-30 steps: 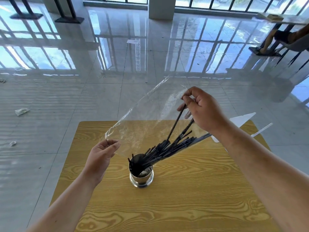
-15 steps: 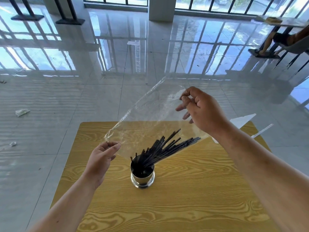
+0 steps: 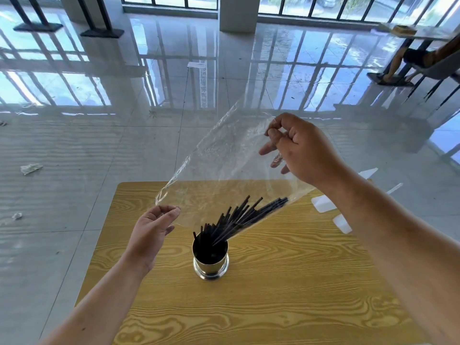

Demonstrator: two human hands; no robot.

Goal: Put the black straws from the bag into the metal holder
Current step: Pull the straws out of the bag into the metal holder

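Note:
A round metal holder (image 3: 211,266) stands upright on the wooden table (image 3: 273,295). A bundle of black straws (image 3: 242,217) leans out of it toward the right, lower ends inside the holder, upper ends still within the mouth of a clear plastic bag (image 3: 224,160). My right hand (image 3: 301,150) pinches the bag's upper far end, raised above the table. My left hand (image 3: 151,232) grips the bag's lower left edge, just left of the holder.
White plastic pieces (image 3: 331,202) lie at the table's right edge. Scraps of litter (image 3: 31,168) sit on the glossy tiled floor at left. A seated person's legs (image 3: 408,63) and a table show at the far right; a pillar (image 3: 237,13) stands ahead.
The straws have slid down out of the bag into the holder. My right hand let go of the straws and lifted the bag's end higher. The left hand barely moved.

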